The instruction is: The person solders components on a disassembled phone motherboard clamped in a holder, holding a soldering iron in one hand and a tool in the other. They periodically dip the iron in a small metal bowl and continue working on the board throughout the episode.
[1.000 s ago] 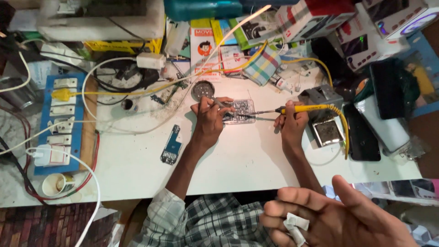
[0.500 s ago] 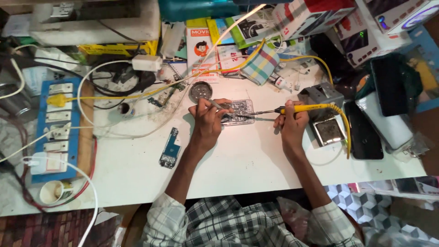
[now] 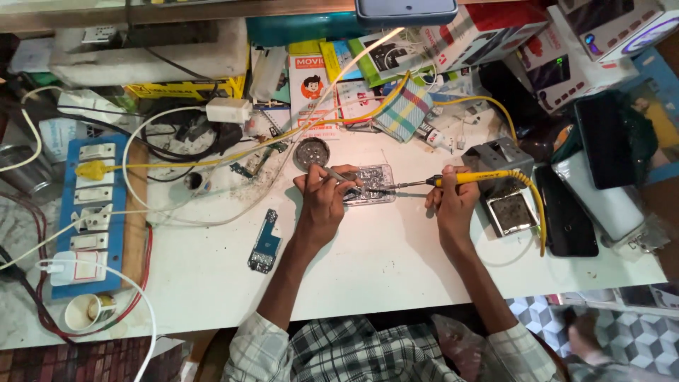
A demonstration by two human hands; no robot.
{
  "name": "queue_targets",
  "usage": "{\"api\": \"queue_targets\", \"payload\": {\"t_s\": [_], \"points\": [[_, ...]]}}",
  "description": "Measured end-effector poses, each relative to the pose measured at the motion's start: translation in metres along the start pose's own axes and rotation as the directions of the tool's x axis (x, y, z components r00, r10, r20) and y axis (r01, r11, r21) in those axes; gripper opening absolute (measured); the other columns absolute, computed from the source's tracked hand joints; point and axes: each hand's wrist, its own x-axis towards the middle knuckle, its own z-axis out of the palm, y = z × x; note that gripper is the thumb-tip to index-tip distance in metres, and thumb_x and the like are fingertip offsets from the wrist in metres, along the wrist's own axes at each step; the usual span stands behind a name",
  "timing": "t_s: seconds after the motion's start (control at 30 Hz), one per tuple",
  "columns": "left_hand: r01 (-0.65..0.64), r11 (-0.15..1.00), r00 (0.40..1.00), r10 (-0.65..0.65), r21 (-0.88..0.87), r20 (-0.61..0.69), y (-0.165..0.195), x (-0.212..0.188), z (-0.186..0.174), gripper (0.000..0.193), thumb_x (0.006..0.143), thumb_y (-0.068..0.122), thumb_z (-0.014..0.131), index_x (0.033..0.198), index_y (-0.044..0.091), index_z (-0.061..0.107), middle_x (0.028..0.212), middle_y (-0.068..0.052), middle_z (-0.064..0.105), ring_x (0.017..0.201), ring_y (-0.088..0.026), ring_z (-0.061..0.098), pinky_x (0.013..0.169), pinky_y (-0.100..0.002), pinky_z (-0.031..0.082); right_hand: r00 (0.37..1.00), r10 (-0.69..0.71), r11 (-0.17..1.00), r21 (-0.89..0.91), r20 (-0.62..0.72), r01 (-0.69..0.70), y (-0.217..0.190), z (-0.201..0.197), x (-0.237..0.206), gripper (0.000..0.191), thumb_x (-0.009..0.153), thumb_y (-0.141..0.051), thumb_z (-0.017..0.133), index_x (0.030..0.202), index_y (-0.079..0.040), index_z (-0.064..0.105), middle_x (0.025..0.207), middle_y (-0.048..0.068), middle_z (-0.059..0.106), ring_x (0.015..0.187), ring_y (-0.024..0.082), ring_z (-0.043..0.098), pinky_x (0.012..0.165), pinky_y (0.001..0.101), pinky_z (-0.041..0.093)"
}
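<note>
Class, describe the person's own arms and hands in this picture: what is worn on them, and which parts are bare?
Both forearms are bare from hand to elbow. The left hand and right hand wear no gloves; no ring or watch is visible. The checked shirt sleeves, dark and pale plaid, are rolled up at the elbows.

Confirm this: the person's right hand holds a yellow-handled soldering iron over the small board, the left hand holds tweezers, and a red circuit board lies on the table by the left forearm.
Not quite. The circuit board by the left forearm is blue, not red, as the head view shows. The rest stands: the right hand holds the yellow-handled soldering iron over the small board, and the left hand holds tweezers.
</note>
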Motion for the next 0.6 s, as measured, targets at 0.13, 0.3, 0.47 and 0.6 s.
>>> {"api": "queue_targets", "payload": {"t_s": [0.13,0.3,0.47,0.6], "points": [[0.008,1.000,1.000,-0.008,-0.014,-0.008,0.001,-0.002,0.000,0.015,0.096,-0.001,0.056,0.088,0.001,0.067,0.117,-0.002,0.076,0.100,-0.016,0.047,0.092,-0.039,0.025,0.999,-0.036,0.998,0.054,0.032,0.034,0.001,0.000,-0.001,0.031,0.111,-0.032,0.056,0.095,-0.008,0.046,0.066,-0.003,0.043,0.052,0.006,0.047,0.049,0.0231,0.042],[-0.006,1.000,1.000,0.006,0.011,0.006,0.001,-0.001,0.000,0.017,0.097,-0.001,0.054,0.087,0.001,0.068,0.116,0.001,0.077,0.102,-0.016,0.048,0.094,-0.038,0.026,0.999,-0.028,1.000,0.002,0.018,0.028,0.002,-0.002,-0.001,0.030,0.110,-0.033,0.055,0.096,-0.008,0.048,0.064,-0.003,0.043,0.051,0.007,0.048,0.046,0.0209,0.037],[0.000,1.000,1.000,0.000,-0.009,-0.015,0.003,-0.001,-0.001,0.016,0.100,0.004,0.056,0.095,0.004,0.071,0.118,0.001,0.075,0.098,-0.016,0.047,0.091,-0.037,0.025,1.000,0.009,1.000,-0.014,0.002,-0.009,0.006,-0.004,0.000,0.028,0.109,-0.033,0.054,0.096,-0.008,0.049,0.062,-0.003,0.044,0.051,0.007,0.050,0.046,0.0213,0.038],[0.025,1.000,0.999,-0.025,-0.001,-0.035,0.001,-0.002,0.000,0.014,0.100,0.007,0.058,0.091,0.006,0.068,0.119,0.002,0.075,0.097,-0.017,0.048,0.091,-0.037,0.027,0.998,-0.059,0.995,0.077,-0.001,0.058,0.012,-0.003,0.004,0.028,0.109,-0.030,0.056,0.095,-0.007,0.047,0.067,-0.004,0.045,0.052,0.005,0.044,0.048,0.0243,0.045]]}}
